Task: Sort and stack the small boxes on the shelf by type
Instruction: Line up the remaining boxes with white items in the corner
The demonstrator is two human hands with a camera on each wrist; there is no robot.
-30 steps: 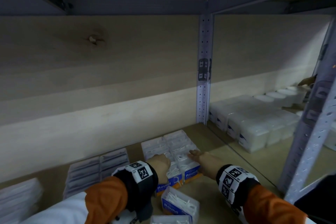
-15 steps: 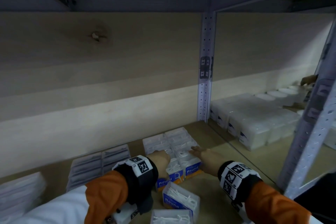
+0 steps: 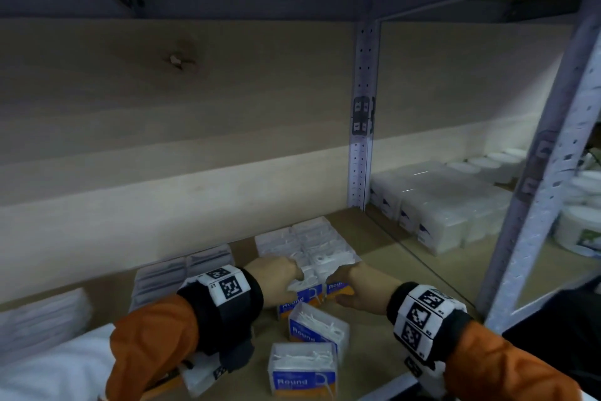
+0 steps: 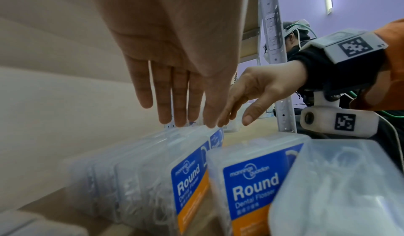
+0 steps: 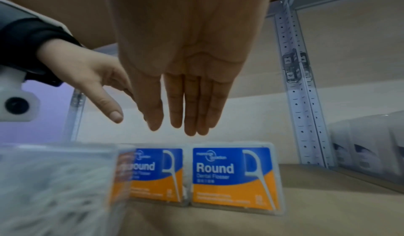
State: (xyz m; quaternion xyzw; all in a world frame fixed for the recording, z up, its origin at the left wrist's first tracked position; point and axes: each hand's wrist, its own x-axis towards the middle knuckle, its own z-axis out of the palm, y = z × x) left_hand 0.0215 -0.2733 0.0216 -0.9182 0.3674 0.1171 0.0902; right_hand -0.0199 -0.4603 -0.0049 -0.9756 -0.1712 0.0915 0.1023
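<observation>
Clear dental flosser boxes with blue and orange "Round" labels stand in two rows (image 3: 309, 247) on the wooden shelf. My left hand (image 3: 281, 280) hovers over the left row's front box (image 3: 294, 301), fingers straight (image 4: 179, 101) and close above the box tops (image 4: 190, 179). My right hand (image 3: 356, 283) is over the right row's front box (image 3: 338, 288), fingers also straight (image 5: 190, 105), just above the two labelled fronts (image 5: 234, 175). Neither hand holds anything. Two loose boxes of the same kind, one (image 3: 317, 324) behind the other (image 3: 304, 371), lie nearer me.
Flat grey packs (image 3: 182, 273) lie left of the rows, and a white stack (image 3: 39, 319) sits at the far left. A perforated upright (image 3: 362, 140) divides off the right bay, which holds white containers (image 3: 439, 212). A front post (image 3: 536, 205) stands at right.
Both hands have drawn back from the middle of the rows to the front boxes and come closer together. The boxes have not visibly moved.
</observation>
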